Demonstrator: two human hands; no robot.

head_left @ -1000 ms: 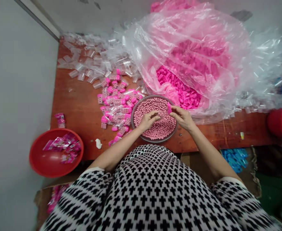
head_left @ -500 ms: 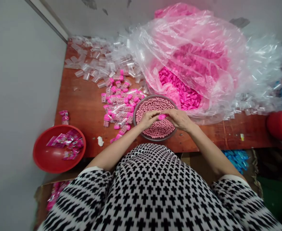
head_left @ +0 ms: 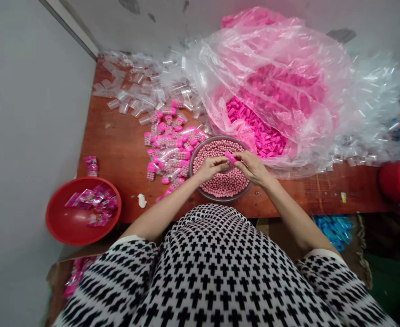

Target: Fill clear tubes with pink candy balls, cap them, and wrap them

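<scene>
Both hands meet above a round grey bowl [head_left: 190,169] full of small pink beads [head_left: 220,185]. My right hand [head_left: 253,167] is closed, pinching a bright pink plastic cap [head_left: 230,157] between thumb and fingers. Just left of it, my left hand [head_left: 211,169] has its fingers pressed together around what looks like a clear plastic tube, mostly hidden by the fingers. Beside the bowl on the left lies a heap of clear tubes with pink caps and beads inside [head_left: 168,150].
Loose clear tubes [head_left: 132,93] are spread at the back left. A large see-through bag [head_left: 207,68] of pink caps [head_left: 271,138] stands behind the bowl. A red bowl [head_left: 58,218] with pink packets is at left. On the right is a red container [head_left: 392,179].
The pink cap has risen slightly and tilted, and more of its side shows. My hands have drawn a little apart, with the right hand's fingers less arched over the cap.
</scene>
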